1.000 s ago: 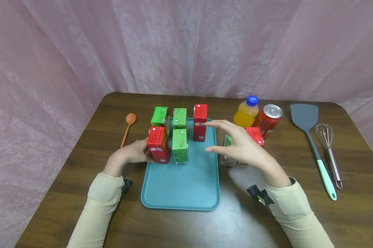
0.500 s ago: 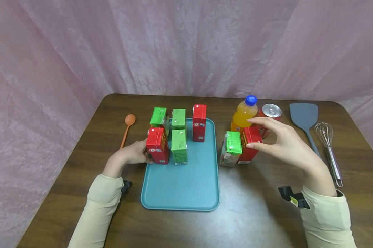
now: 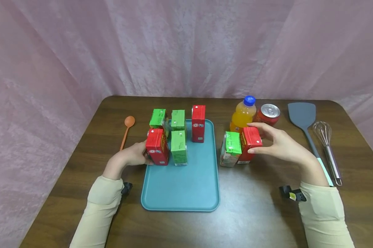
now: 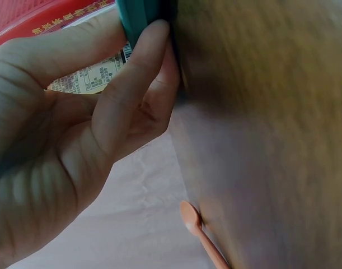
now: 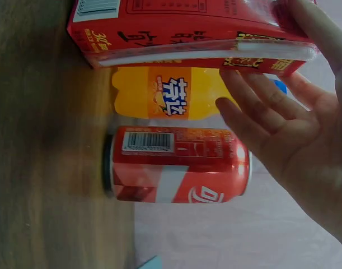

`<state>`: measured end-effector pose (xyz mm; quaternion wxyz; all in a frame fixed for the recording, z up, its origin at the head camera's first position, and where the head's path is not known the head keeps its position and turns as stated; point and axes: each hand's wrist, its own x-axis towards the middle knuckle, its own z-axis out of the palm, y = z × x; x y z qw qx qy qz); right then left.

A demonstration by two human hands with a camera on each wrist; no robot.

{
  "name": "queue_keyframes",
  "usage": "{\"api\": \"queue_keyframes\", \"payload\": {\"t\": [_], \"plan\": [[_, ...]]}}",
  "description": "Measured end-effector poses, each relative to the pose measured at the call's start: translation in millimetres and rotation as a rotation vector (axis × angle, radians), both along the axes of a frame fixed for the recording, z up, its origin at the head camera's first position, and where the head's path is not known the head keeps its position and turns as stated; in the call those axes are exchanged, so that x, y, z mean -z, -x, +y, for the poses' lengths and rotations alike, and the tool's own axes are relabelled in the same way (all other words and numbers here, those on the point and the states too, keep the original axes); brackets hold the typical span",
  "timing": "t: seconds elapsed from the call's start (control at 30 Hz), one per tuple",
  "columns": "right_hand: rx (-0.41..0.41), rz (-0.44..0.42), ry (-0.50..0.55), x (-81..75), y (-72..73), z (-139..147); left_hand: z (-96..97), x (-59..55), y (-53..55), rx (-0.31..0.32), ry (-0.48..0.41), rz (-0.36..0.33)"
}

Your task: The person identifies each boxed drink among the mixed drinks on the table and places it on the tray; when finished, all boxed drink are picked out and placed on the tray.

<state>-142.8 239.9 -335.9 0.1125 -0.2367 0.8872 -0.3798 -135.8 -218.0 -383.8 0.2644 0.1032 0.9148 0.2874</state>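
In the head view my left hand [image 3: 131, 154] is at the left edge of the teal tray [image 3: 180, 193]. The left wrist view shows its thumb and fingers pinching the tray's rim [image 4: 138, 19]. Close against this hand stands a red drink carton [image 3: 157, 147] on the tray. My right hand [image 3: 280, 144] is around another red drink carton [image 3: 249, 141], right of the tray, thumb on the near side and fingers behind. That carton stands upright beside a green-topped carton [image 3: 231, 150]. More cartons on the tray are green [image 3: 178, 148] and red [image 3: 198, 124].
Behind the right-hand cartons stand an orange drink bottle [image 3: 243, 115] and a red soda can [image 3: 268, 114]. A grey spatula [image 3: 302, 115] and a whisk [image 3: 329, 151] lie at the right. An orange spoon [image 3: 127, 129] lies left of the tray.
My right hand has moved right from over the tray and closed in around the red carton beside the green-topped one. The left hand has stayed at the tray's edge.
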Motion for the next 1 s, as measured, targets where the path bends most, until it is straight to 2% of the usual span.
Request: {"api": "queue_keyframes", "payload": {"t": [0.2, 0.37, 0.67, 0.83, 1.0], "plan": [[0.029, -0.074, 0.102, 7.8, 1.1, -3, 0.7, 0.6, 2.3, 0.011, 0.010, 0.009], [0.068, -0.076, 0.130, 12.4, 1.5, -6, -1.2, 2.2, 1.6, 0.009, 0.016, 0.010], [0.133, 0.009, 0.132, 3.7, -5.6, -5, 0.3, 1.8, 0.0, 0.008, 0.001, 0.006], [0.202, 0.081, 0.145, -10.2, -13.5, -1, 0.2, 0.9, 0.1, 0.005, -0.001, 0.004], [0.225, 0.169, 0.210, -26.3, -22.5, 6, 0.0, 0.8, 0.4, 0.006, -0.005, 0.007]]}}
